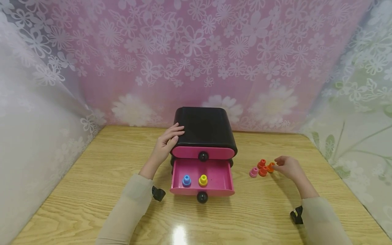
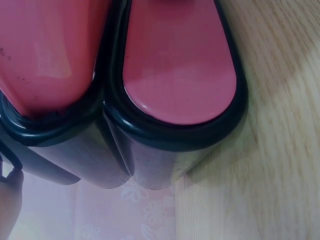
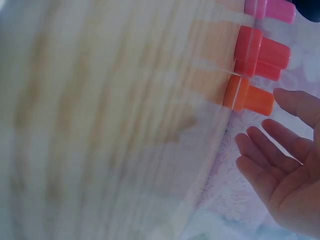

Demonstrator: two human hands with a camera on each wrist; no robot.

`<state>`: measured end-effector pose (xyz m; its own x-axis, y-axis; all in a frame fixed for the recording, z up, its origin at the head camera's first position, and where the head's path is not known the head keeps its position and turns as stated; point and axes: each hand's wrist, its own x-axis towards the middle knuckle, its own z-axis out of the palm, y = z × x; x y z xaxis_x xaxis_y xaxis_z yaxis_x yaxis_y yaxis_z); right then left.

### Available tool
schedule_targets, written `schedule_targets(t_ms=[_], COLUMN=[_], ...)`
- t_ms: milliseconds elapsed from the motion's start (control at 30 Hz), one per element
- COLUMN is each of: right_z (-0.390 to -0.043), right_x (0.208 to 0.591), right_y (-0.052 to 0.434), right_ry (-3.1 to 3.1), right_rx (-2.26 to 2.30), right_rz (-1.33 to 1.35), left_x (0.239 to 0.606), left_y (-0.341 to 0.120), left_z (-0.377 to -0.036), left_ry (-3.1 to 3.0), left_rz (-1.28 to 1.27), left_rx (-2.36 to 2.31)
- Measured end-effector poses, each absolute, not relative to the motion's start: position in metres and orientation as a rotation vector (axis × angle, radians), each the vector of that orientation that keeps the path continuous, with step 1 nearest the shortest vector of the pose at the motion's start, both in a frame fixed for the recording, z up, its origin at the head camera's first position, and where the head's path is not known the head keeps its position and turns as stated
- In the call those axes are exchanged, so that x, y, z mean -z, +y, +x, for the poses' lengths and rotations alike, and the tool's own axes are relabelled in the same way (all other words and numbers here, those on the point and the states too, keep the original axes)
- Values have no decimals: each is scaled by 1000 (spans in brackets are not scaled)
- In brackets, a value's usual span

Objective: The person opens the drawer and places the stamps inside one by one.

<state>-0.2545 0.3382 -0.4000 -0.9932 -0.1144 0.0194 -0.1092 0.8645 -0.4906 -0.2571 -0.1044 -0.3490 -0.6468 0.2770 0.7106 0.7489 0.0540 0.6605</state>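
Observation:
My left hand [image 1: 165, 141] rests on the left top edge of a black chest of drawers [image 1: 203, 126] with pink drawer fronts, its fingers reaching onto the top. Below the closed upper drawer [image 1: 186, 152], a pink drawer [image 1: 218, 177] is pulled out. In it stand a blue stepped plastic peg [image 1: 186, 181] and a yellow one [image 1: 203, 181]. To the right of the chest, my right hand [image 1: 289, 167] is beside an orange peg [image 1: 271, 167]. The right wrist view shows the thumb near the tip of that orange peg [image 3: 248, 95], with the other fingers spread apart.
Two red pegs [image 1: 262, 171] and a pink peg [image 1: 253, 172] stand on the wooden table [image 1: 245, 211] close to the orange one. Another closed drawer [image 2: 180, 65] shows low in the chest in the left wrist view. Behind the table hangs a pink flowered curtain [image 1: 196, 51].

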Motion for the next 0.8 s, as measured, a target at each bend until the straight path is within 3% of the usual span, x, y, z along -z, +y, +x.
schedule_targets(t_ms=[800], right_z=[-256], right_x=[403], right_y=[336], right_ry=[3061], right_rx=[792], right_rz=[-189], left_x=[349], left_y=[-105], left_z=[-258], left_ry=[-1942], left_rz=[-1027], left_rx=[1641])
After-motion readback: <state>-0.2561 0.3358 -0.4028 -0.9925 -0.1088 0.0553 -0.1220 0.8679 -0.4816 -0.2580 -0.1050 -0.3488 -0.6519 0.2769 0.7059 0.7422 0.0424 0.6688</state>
